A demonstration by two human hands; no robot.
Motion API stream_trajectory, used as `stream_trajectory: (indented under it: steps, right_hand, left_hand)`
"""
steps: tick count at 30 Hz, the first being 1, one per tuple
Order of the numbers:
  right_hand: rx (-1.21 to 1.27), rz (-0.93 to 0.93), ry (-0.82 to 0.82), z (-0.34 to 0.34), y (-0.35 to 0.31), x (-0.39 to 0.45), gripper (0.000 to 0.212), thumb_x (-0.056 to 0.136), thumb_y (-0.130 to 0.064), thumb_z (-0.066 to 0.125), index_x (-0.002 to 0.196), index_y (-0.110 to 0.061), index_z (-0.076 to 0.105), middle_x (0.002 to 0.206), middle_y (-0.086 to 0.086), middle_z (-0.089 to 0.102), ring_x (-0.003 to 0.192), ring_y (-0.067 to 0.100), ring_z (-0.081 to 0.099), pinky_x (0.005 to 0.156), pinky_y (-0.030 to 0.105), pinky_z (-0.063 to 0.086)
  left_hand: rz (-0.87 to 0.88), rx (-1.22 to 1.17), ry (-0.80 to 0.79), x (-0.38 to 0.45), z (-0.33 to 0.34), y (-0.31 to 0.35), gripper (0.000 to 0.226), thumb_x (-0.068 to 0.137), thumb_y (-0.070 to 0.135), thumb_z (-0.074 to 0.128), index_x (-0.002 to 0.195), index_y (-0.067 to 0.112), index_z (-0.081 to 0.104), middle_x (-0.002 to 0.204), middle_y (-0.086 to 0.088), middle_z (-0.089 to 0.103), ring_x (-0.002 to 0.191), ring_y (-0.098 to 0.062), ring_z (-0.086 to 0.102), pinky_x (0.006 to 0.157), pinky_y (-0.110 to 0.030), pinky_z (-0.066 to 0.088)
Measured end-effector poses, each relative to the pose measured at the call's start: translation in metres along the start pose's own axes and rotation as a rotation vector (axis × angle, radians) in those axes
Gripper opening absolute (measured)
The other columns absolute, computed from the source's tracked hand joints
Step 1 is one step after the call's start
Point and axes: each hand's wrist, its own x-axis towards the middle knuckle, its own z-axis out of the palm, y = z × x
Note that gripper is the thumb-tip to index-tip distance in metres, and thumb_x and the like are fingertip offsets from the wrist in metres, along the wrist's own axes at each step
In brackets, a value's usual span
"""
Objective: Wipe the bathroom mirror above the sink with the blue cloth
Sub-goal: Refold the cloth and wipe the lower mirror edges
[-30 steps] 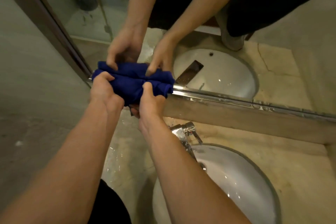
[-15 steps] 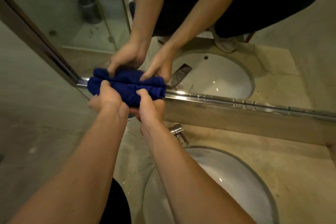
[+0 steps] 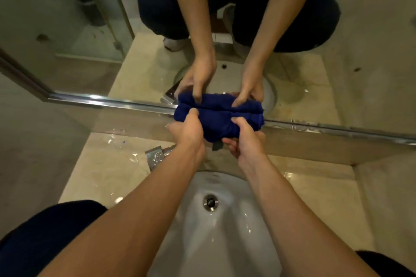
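Note:
A bunched dark blue cloth (image 3: 221,122) is pressed against the bottom edge of the bathroom mirror (image 3: 360,36), right at its chrome lower frame (image 3: 108,101). My left hand (image 3: 188,131) grips the cloth's left end with the thumb on top. My right hand (image 3: 246,138) grips its right end, fingers curled underneath. The mirror reflects both hands, the cloth and my crouched legs.
A white oval sink (image 3: 216,227) with a metal drain (image 3: 210,202) lies directly below my arms, set in a wet beige marble counter (image 3: 108,164). A chrome tap (image 3: 155,156) stands left of my left wrist. Beige walls close in on both sides.
Both hands and the cloth have slid to the right along the mirror's bottom edge, from its left corner to above the sink. The view has shifted right with them.

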Motion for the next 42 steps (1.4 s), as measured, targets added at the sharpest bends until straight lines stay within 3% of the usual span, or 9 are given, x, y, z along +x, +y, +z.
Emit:
stream_trajectory:
  steps: [5,11,14,18,24,27,32,38,42]
  right_hand:
    - [-0.002,0.084,-0.059,0.028,0.005,-0.013,0.019,0.083,-0.027,0.068,0.094,-0.016,0.057,0.080,0.009,0.073,0.048,0.013,0.061,0.041,0.022,0.041]
    - [-0.013,0.099,-0.199,0.087,0.028,-0.027,0.026,0.087,-0.025,0.066,0.107,-0.011,0.060,0.083,0.009,0.073,0.047,0.012,0.062,0.037,0.018,0.039]
    - [-0.014,0.098,-0.226,0.093,0.032,-0.028,0.037,0.086,-0.029,0.066,0.116,-0.009,0.060,0.092,0.010,0.073,0.049,0.012,0.064,0.038,0.017,0.040]
    - [-0.018,0.110,-0.254,0.082,0.029,-0.025,0.031,0.083,-0.030,0.068,0.110,-0.015,0.063,0.086,0.005,0.074,0.056,0.014,0.068,0.047,0.022,0.045]
    - [-0.031,0.087,-0.237,0.078,0.029,-0.017,0.025,0.077,-0.030,0.071,0.099,-0.019,0.064,0.077,0.000,0.073,0.057,0.015,0.069,0.059,0.028,0.056]
    - [-0.017,0.083,-0.206,0.073,0.024,-0.016,0.014,0.077,-0.024,0.071,0.083,-0.024,0.059,0.068,-0.002,0.069,0.056,0.017,0.068,0.060,0.030,0.058]
    - [-0.014,0.127,-0.104,0.041,0.002,-0.005,0.021,0.072,-0.022,0.074,0.073,-0.023,0.053,0.060,-0.002,0.064,0.048,0.017,0.063,0.060,0.032,0.058]
    - [0.038,0.180,0.100,-0.039,-0.039,0.032,0.021,0.072,-0.010,0.069,0.086,-0.011,0.053,0.086,0.012,0.067,0.043,0.016,0.055,0.033,0.013,0.035]
    - [0.003,0.165,0.160,-0.081,-0.051,0.043,0.043,0.075,-0.017,0.068,0.115,-0.007,0.058,0.071,0.008,0.062,0.034,0.009,0.050,0.032,0.014,0.035]
  left_hand:
    - [-0.016,0.162,-0.005,0.028,-0.027,0.034,0.041,0.082,0.011,0.064,0.119,0.011,0.046,0.117,-0.010,0.060,0.098,-0.025,0.063,0.051,-0.026,0.052]
    - [0.120,0.183,0.101,0.058,-0.076,0.072,0.040,0.084,0.016,0.065,0.121,0.008,0.052,0.114,-0.011,0.063,0.082,-0.018,0.063,0.043,-0.019,0.049]
    - [0.196,0.275,0.138,0.060,-0.080,0.076,0.027,0.087,0.016,0.065,0.108,0.007,0.053,0.101,-0.013,0.063,0.075,-0.022,0.064,0.050,-0.027,0.052]
    - [0.134,0.180,0.158,0.042,-0.068,0.069,0.032,0.092,0.016,0.059,0.122,0.010,0.048,0.101,-0.010,0.062,0.091,-0.025,0.067,0.064,-0.033,0.058]
    - [0.056,0.085,0.108,0.043,-0.062,0.064,0.028,0.096,0.016,0.053,0.123,0.012,0.048,0.094,-0.008,0.059,0.081,-0.018,0.062,0.063,-0.029,0.055]
    - [0.088,0.035,0.200,0.040,-0.051,0.052,0.039,0.089,0.023,0.059,0.125,0.012,0.046,0.110,-0.011,0.064,0.090,-0.021,0.066,0.062,-0.032,0.058]
    - [0.174,0.140,0.430,0.016,0.000,0.017,0.054,0.091,0.027,0.059,0.133,0.009,0.030,0.129,-0.015,0.052,0.109,-0.030,0.059,0.093,-0.040,0.052]
    - [0.059,0.068,0.195,-0.031,0.054,-0.045,0.047,0.090,0.020,0.062,0.125,0.006,0.034,0.124,-0.015,0.054,0.100,-0.026,0.059,0.087,-0.036,0.053]
    - [-0.017,0.083,0.106,-0.056,0.081,-0.071,0.046,0.088,0.023,0.064,0.115,0.008,0.031,0.126,-0.016,0.049,0.103,-0.028,0.057,0.088,-0.036,0.051]
